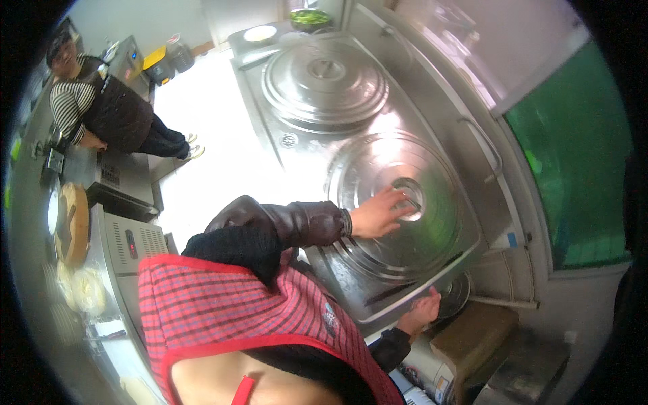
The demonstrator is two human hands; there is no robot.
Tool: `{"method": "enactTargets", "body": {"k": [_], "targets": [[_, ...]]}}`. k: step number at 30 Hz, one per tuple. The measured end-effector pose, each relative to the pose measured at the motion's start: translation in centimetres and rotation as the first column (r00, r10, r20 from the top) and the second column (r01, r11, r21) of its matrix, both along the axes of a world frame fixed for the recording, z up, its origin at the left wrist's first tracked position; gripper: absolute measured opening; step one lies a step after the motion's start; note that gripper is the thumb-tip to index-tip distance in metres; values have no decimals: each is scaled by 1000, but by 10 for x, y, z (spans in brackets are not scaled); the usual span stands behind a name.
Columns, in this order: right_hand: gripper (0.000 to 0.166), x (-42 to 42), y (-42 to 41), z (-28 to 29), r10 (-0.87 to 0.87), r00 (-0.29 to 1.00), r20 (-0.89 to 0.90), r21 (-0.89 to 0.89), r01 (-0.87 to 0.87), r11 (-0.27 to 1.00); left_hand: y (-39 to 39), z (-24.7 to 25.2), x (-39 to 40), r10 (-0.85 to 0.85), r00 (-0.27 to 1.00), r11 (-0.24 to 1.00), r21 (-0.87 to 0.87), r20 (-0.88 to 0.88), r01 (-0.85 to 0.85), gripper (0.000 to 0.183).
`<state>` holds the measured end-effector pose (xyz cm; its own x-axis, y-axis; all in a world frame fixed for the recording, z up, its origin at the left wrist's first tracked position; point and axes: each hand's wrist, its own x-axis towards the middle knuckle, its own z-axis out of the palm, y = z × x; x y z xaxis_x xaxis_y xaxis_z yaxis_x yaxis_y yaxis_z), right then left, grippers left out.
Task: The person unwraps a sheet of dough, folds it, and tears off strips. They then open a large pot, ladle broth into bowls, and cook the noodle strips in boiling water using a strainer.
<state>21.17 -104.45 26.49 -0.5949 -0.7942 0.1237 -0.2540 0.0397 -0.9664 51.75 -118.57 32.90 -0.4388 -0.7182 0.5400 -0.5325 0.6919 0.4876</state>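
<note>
Two large round stainless steel lids are set into a steel stove top (304, 152). My left hand (377, 212) reaches over the nearer lid (364, 167), its fingers curled at the recessed handle (409, 190) in the centre. The farther lid (304, 86) lies beyond it, with its own centre handle (326, 69). My right hand (422, 310) is low beside the near edge of the stove, close to a round shiny metal piece (458, 293) partly hidden below that edge. It is somewhat blurred, and whether it grips anything cannot be told.
A person (119, 111) in a striped top and dark apron stands across the aisle by a steel counter (129, 187). A round wooden board (73, 223) rests on the counter. A bowl of greens (310, 19) and a white plate (260, 33) sit past the far lid. Beside my right hand is a brown box-like block (476, 329).
</note>
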Motion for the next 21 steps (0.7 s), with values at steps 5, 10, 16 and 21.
{"method": "enactTargets", "body": {"k": [5,10,16,21], "targets": [[41,200,-53,74,413,684,601,-101,-448,888,72,30,66,-23,993,1000,-3,-114,23,64],[53,335,-60,28,450,-29,893,-328,-727,604,119,22,149,113,992,962,246,50,-122,70],[63,454,-9,70,304,-101,947,-176,-957,230,167,-52,281,530,848,795,334,20,-505,71],[54,494,35,89,890,-296,347,-143,-954,-262,198,-85,309,707,-527,666,694,-471,273,72]]}}
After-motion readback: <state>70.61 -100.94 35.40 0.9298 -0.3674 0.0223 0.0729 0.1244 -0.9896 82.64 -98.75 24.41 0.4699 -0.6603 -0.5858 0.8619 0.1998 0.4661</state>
